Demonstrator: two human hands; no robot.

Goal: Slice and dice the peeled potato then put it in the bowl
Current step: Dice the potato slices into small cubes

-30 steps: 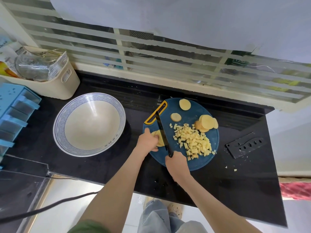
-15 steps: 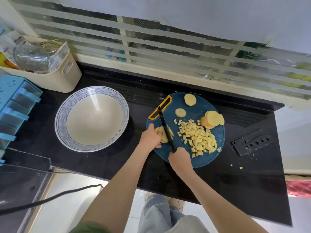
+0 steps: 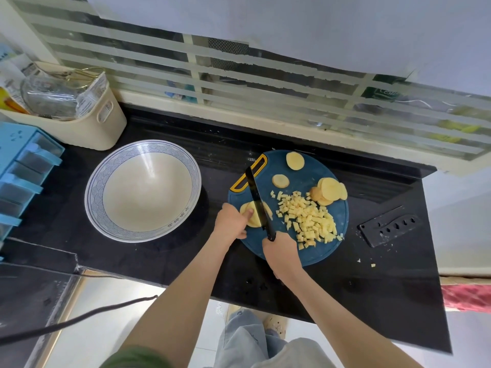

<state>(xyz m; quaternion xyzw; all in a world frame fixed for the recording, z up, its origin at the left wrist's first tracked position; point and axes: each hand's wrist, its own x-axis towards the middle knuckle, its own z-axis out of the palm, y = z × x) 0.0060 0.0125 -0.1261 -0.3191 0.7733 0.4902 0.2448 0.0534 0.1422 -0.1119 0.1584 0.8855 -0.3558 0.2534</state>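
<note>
Wide black tabletop (image 3: 385, 288), bowl (image 3: 93, 197) empty at left, round board (image 3: 329, 251) beside it, diced pile (image 3: 308, 219) on its right half. The left grip (image 3: 231, 221) pins the potato slices (image 3: 253, 221) near the board's left edge, thumb on top. The right grip (image 3: 280, 251) is wrapped round the knife (image 3: 256, 197), blade across them. My call: tuck the fingertips and cut even strips.

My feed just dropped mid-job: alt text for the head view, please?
The right hand holds a black knife across potato slices that the left hand steadies on a blue cutting board. Diced potato lies on the board's right half; the bowl to the left is empty.
</note>
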